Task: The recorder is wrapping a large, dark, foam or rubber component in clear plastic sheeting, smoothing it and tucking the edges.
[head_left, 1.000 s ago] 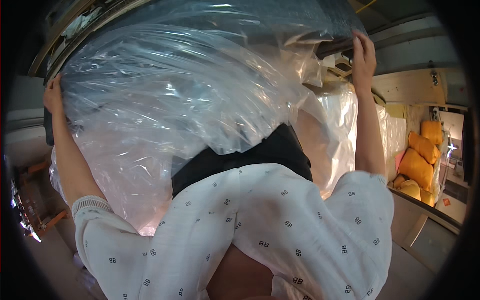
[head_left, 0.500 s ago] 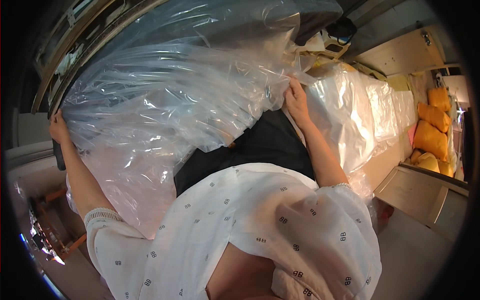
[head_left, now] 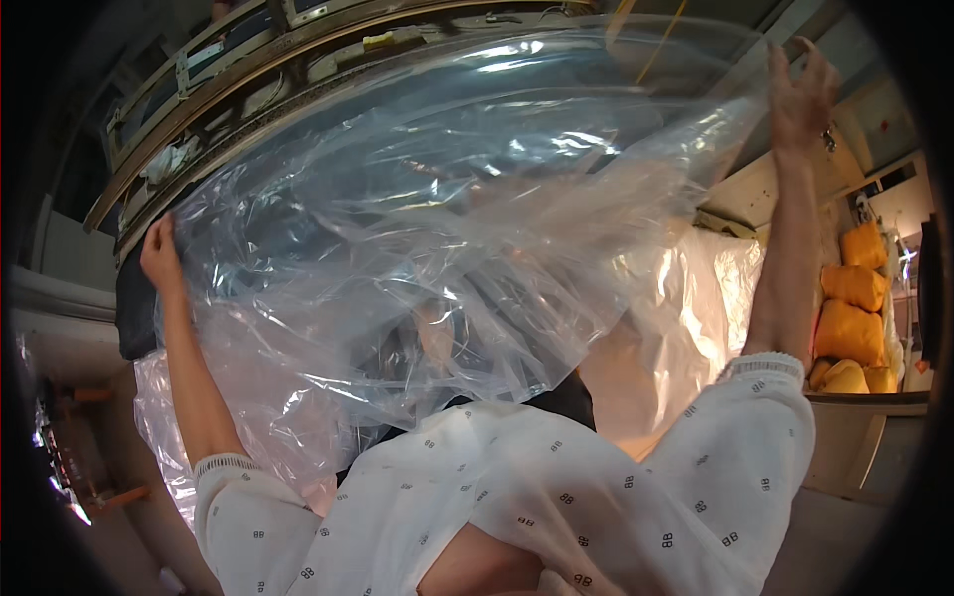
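A large sheet of clear plastic (head_left: 397, 238) billows across the space before me, creased and shiny. My left hand (head_left: 159, 253) is closed in a pinch on its left edge. Raised at the far right, my right hand (head_left: 801, 99) grips the sheet's upper right corner, its fingers slightly blurred. Between the two hands the film bulges upward and away from me, and its near part hangs over my dark clothing. Beneath the left hand lies a dark cloth (head_left: 137, 313), seen in part. More crumpled plastic (head_left: 696, 288) covers a surface to the right.
A long rail frame (head_left: 189, 129) runs along the far left, with a small yellow object (head_left: 379, 42) on it. Orange bundles (head_left: 853, 328) are stacked at the right, near a pale wooden cabinet (head_left: 845, 437).
My right hand has swung up, outward and away from me, pulling the sheet's corner with it. The plastic has spread wider and lifted. My left hand keeps its hold, shifted slightly right.
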### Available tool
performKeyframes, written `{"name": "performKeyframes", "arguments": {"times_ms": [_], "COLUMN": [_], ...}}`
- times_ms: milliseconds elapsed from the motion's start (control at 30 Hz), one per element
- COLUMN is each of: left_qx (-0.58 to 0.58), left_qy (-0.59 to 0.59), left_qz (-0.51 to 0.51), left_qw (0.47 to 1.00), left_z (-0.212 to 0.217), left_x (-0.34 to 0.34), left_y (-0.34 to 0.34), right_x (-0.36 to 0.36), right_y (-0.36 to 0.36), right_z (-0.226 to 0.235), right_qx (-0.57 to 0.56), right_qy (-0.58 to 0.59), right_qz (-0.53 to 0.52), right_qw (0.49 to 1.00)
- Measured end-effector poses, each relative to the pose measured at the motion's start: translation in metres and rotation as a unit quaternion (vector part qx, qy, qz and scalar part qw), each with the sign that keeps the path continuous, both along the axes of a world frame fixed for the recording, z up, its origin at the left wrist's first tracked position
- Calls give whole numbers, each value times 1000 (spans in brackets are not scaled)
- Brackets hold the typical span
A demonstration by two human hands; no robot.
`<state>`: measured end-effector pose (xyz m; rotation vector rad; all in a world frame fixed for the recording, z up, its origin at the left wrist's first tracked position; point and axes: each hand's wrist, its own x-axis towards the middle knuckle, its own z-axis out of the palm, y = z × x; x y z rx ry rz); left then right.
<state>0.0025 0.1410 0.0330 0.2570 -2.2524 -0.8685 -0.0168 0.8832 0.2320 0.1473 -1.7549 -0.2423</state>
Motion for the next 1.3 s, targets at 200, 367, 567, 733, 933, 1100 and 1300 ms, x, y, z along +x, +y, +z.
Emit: {"name": "performKeyframes", "arguments": {"times_ms": [200,367,567,733,933,1100,1300], "left_qx": [-92,-118,-137,-121,-108,-6,100], "left_qy": [-58,-96,-62,-45,-35,14,-17], "left_qz": [153,91,163,134,152,140,163], "left_qw": [982,984,975,983,982,990,981], "left_z": [-4,-16,-18,-22,-29,-24,7], "left_x": [90,108,91,94,99,126,204], "left_y": [-63,-96,-76,-91,-106,-139,-113], "right_x": [-21,-41,-107,-147,-136,-141,-146], "right_y": [-90,-94,-119,-111,-122,-124,-126], "right_z": [-164,-162,-148,-158,-167,-185,-191], "right_qx": [143,-45,0,-206,-233,-205,-162], "right_qy": [-366,-542,-282,-429,-611,-529,-438], "right_qz": [106,218,104,223,87,98,268], "right_qw": [913,810,954,851,752,817,843]}}
